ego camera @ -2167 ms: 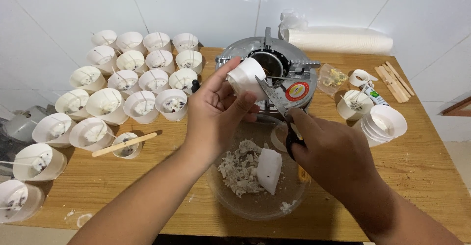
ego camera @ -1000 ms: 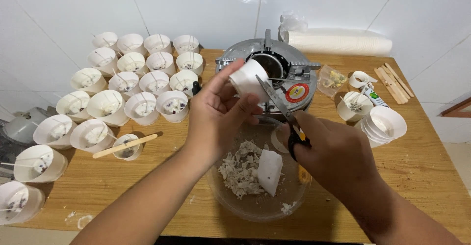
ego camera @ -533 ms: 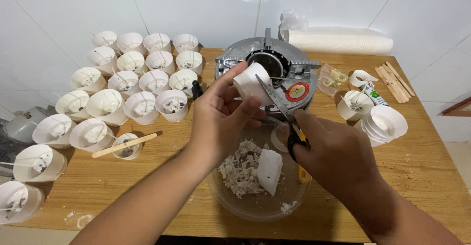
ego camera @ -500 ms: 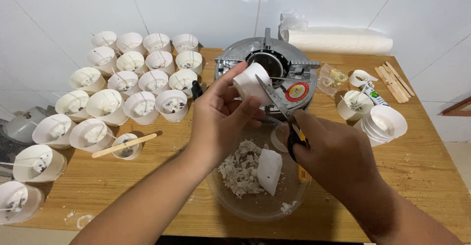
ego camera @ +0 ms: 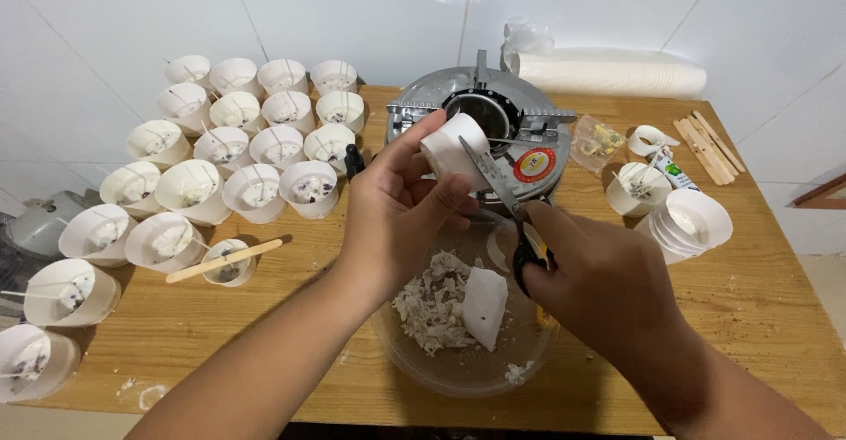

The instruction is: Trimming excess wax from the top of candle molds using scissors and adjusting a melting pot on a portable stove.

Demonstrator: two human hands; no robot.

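My left hand (ego camera: 397, 207) grips a small white paper cup (ego camera: 454, 149), tilted on its side above a clear glass bowl (ego camera: 414, 365). My right hand (ego camera: 599, 277) holds black-handled scissors (ego camera: 498, 184) whose blades touch the cup's rim. The bowl holds crumbled whitish wax (ego camera: 432, 303) and a cut piece of white paper (ego camera: 485, 303). Both hands hover over the bowl, in front of a round metal stove (ego camera: 529, 127).
Several white paper cups with wicks (ego camera: 220, 162) fill the left of the wooden table (ego camera: 758, 299). A wooden stick (ego camera: 225, 259) lies across one small cup. A stack of cups (ego camera: 692, 224), wooden sticks (ego camera: 705, 145) and a paper roll (ego camera: 608, 74) are on the right.
The cup has turned slightly in my left hand and the scissors have shifted a little along its rim. Everything else stays put.
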